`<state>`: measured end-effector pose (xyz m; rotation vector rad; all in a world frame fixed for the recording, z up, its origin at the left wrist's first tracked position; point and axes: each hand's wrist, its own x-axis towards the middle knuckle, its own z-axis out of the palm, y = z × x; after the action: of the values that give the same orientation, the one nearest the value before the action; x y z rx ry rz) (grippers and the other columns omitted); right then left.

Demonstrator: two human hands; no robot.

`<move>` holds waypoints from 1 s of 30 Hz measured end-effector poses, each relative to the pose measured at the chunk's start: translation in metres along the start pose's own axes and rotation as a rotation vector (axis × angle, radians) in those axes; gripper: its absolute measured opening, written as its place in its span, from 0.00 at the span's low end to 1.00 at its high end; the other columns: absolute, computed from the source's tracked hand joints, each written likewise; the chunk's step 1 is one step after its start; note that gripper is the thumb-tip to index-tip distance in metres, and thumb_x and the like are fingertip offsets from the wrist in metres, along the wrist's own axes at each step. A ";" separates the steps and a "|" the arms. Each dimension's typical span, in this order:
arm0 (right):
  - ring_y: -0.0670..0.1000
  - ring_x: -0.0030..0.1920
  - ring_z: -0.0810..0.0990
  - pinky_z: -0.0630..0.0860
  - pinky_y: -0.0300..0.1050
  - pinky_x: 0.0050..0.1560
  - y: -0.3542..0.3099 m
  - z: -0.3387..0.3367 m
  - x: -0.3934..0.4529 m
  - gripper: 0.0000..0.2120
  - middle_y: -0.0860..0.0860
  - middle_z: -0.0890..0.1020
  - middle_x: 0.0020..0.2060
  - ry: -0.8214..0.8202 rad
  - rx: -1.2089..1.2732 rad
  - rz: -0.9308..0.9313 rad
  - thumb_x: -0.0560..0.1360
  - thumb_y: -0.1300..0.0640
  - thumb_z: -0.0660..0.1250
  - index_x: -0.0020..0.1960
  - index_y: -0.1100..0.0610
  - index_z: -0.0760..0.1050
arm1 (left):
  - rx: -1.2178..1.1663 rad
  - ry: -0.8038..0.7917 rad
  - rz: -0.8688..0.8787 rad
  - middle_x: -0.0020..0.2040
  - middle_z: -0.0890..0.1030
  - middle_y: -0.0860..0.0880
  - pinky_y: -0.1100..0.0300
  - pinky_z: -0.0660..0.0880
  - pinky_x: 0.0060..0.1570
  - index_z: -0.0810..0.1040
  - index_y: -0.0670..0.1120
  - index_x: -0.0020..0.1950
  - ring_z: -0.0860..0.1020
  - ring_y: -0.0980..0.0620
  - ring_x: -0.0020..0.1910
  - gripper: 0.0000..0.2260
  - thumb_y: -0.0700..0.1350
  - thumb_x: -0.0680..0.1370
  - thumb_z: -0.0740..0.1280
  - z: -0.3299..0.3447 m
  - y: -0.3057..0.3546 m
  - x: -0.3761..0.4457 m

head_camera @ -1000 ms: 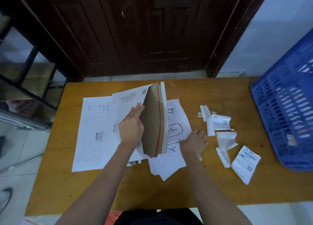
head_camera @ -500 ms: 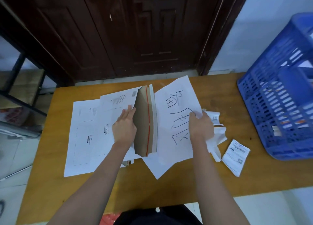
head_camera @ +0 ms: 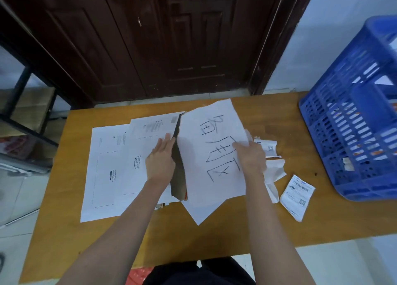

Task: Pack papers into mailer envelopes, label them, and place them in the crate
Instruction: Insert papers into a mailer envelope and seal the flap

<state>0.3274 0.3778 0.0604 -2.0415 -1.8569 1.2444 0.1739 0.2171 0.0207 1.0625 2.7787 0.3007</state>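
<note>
Head view: a white sheet point(head_camera: 212, 156) with large handwritten black characters is pinched at its right edge by the right hand point(head_camera: 251, 158), beside the open mailer envelope point(head_camera: 178, 173). The envelope's flap is propped by the left hand point(head_camera: 161, 160), fingers straight and together. Envelope print is too blurred to read. Shipping label point(head_camera: 297, 196) shows a barcode and QR code. Blue crate point(head_camera: 354, 121) is cut off at right.

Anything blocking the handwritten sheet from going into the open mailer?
Nothing visible does. The right hand grips the handwritten sheet right beside the mailer, whose mouth the left hand holds open; the mailer's inside is dark, so unseen.
</note>
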 end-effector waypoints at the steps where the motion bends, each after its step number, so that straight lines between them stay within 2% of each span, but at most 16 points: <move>1: 0.55 0.45 0.75 0.68 0.45 0.44 -0.002 0.004 -0.001 0.12 0.52 0.79 0.44 -0.028 -0.046 -0.009 0.74 0.49 0.65 0.53 0.54 0.77 | -0.008 0.001 0.010 0.76 0.61 0.51 0.50 0.75 0.58 0.59 0.51 0.77 0.66 0.47 0.72 0.28 0.34 0.79 0.58 0.000 0.004 -0.001; 6: 0.58 0.55 0.78 0.71 0.47 0.48 -0.011 0.014 -0.004 0.15 0.56 0.81 0.54 -0.012 -0.194 -0.019 0.76 0.55 0.61 0.61 0.57 0.75 | 0.000 0.007 0.019 0.77 0.59 0.52 0.53 0.75 0.57 0.57 0.50 0.77 0.62 0.50 0.75 0.29 0.33 0.78 0.57 0.000 0.010 -0.002; 9: 0.58 0.56 0.78 0.68 0.46 0.47 -0.012 0.010 -0.002 0.15 0.55 0.81 0.55 0.015 -0.234 -0.028 0.75 0.56 0.63 0.61 0.56 0.75 | 0.023 0.000 0.006 0.77 0.58 0.53 0.54 0.74 0.57 0.56 0.51 0.77 0.61 0.50 0.75 0.29 0.34 0.79 0.57 0.001 0.007 -0.001; 14: 0.59 0.57 0.77 0.71 0.47 0.50 -0.014 0.008 -0.001 0.16 0.56 0.80 0.56 0.030 -0.263 -0.020 0.75 0.57 0.64 0.62 0.57 0.74 | 0.047 -0.019 -0.022 0.78 0.55 0.54 0.54 0.73 0.62 0.55 0.52 0.77 0.56 0.51 0.76 0.27 0.37 0.80 0.58 0.003 0.007 0.004; 17: 0.58 0.54 0.79 0.70 0.45 0.46 -0.017 0.010 -0.001 0.13 0.55 0.81 0.52 0.018 -0.219 -0.036 0.75 0.56 0.64 0.58 0.57 0.77 | 0.017 -0.023 -0.011 0.78 0.56 0.54 0.53 0.74 0.59 0.57 0.51 0.77 0.57 0.51 0.76 0.28 0.36 0.79 0.59 0.005 0.008 0.006; 21: 0.56 0.43 0.76 0.67 0.42 0.41 -0.026 0.020 -0.004 0.04 0.52 0.77 0.39 0.023 -0.168 -0.109 0.75 0.56 0.63 0.44 0.56 0.76 | 0.066 -0.048 0.065 0.78 0.55 0.55 0.57 0.76 0.54 0.54 0.50 0.78 0.58 0.54 0.76 0.30 0.36 0.78 0.59 0.008 0.011 0.004; 23: 0.56 0.41 0.75 0.66 0.41 0.39 -0.030 0.025 -0.005 0.07 0.51 0.74 0.36 0.051 -0.158 -0.157 0.75 0.56 0.63 0.39 0.56 0.73 | 0.056 -0.056 0.074 0.78 0.55 0.56 0.56 0.76 0.52 0.54 0.50 0.78 0.58 0.54 0.76 0.31 0.35 0.77 0.59 0.008 0.014 0.002; 28: 0.57 0.39 0.72 0.62 0.42 0.35 -0.029 0.030 -0.004 0.09 0.51 0.72 0.34 0.159 -0.021 -0.181 0.75 0.57 0.60 0.37 0.58 0.73 | 0.030 -0.070 0.111 0.78 0.54 0.56 0.56 0.76 0.53 0.53 0.52 0.78 0.57 0.54 0.76 0.30 0.37 0.78 0.59 0.004 0.015 0.002; 30: 0.58 0.43 0.75 0.65 0.43 0.36 -0.027 0.030 -0.002 0.09 0.51 0.76 0.37 0.093 0.046 -0.203 0.76 0.55 0.63 0.39 0.57 0.73 | 0.012 -0.079 0.122 0.78 0.54 0.57 0.57 0.76 0.54 0.52 0.53 0.78 0.57 0.54 0.76 0.30 0.38 0.79 0.59 0.001 0.014 0.004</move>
<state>0.2878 0.3702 0.0571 -1.8026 -1.9175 1.1096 0.1800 0.2304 0.0227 1.2218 2.6547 0.2508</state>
